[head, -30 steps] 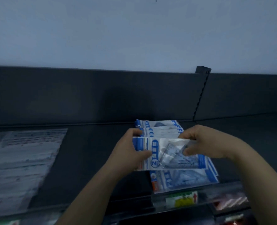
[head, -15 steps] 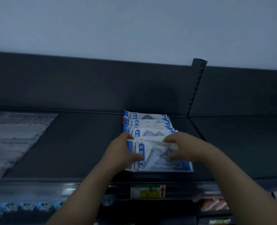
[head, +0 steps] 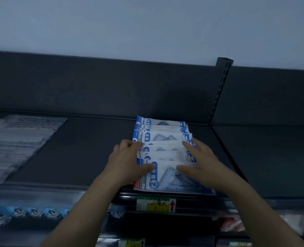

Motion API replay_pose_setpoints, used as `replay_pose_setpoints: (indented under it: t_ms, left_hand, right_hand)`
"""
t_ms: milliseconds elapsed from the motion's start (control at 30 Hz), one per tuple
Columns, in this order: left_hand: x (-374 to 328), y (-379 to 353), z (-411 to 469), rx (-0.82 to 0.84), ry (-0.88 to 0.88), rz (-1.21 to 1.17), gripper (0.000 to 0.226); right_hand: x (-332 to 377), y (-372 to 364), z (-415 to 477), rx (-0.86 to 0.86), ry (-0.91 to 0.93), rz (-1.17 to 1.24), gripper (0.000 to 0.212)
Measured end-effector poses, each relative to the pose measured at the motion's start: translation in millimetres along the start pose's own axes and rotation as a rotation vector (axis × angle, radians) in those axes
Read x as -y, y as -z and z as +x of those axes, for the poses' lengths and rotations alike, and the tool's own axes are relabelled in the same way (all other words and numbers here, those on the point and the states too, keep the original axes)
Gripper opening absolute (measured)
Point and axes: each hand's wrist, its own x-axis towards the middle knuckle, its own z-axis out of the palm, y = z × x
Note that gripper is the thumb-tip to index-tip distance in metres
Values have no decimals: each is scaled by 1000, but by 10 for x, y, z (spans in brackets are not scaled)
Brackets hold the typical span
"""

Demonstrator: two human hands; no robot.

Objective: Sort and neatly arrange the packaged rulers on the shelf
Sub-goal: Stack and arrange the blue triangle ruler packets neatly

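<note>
Several blue-and-white packaged ruler sets (head: 162, 139) lie overlapped in a row running front to back on the dark shelf (head: 94, 148). The front packet (head: 167, 179) shows clear triangle rulers and a blue "2" mark. My left hand (head: 128, 163) rests against the left edge of the row, fingers straight, thumb lying on the front packet. My right hand (head: 201, 163) lies flat on the right side of the row, fingers spread and straight over the packets. Neither hand grips a packet.
A flat stack of pale, clear-wrapped packets (head: 13, 145) lies at the shelf's left end. A slotted upright (head: 220, 91) divides the back panel. A yellow price label (head: 156, 205) sits on the shelf's front edge. Lower shelves hold more packaged goods (head: 22, 213).
The packet held up in both hands has been laid down at the front of the row. Both hands have let go and now lie flat along the row's sides.
</note>
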Motion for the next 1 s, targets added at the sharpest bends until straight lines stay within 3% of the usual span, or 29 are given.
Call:
replay_pose_setpoints:
  t_ms: [100,200,300,500,733,867,1000]
  left_hand:
    - [10,-30,-13,76,4,-1,84]
    - [-22,14,51,-8,8,-139,79]
    - [-128,25,164,5,-5,-276,70]
    - [-114,-96,175,119,-37,-289,57]
    - [-27,-8,610,14,57,-260,67]
    - [-11,-126,758,132,61,-187,71]
    - [41,-64,984,5,114,-252,71]
  right_hand:
    - [-70,-128,-53,113,-23,103,88]
    - [-110,-57,54,-44,-49,217,92]
    - [-93,42,210,-191,-96,343,72]
    - [-169,-4,266,-57,-119,268,20]
    - [-91,104,503,-144,-166,321,60]
    - [-96,70,602,-113,-156,391,39]
    - [-164,186,776,-214,-232,470,59]
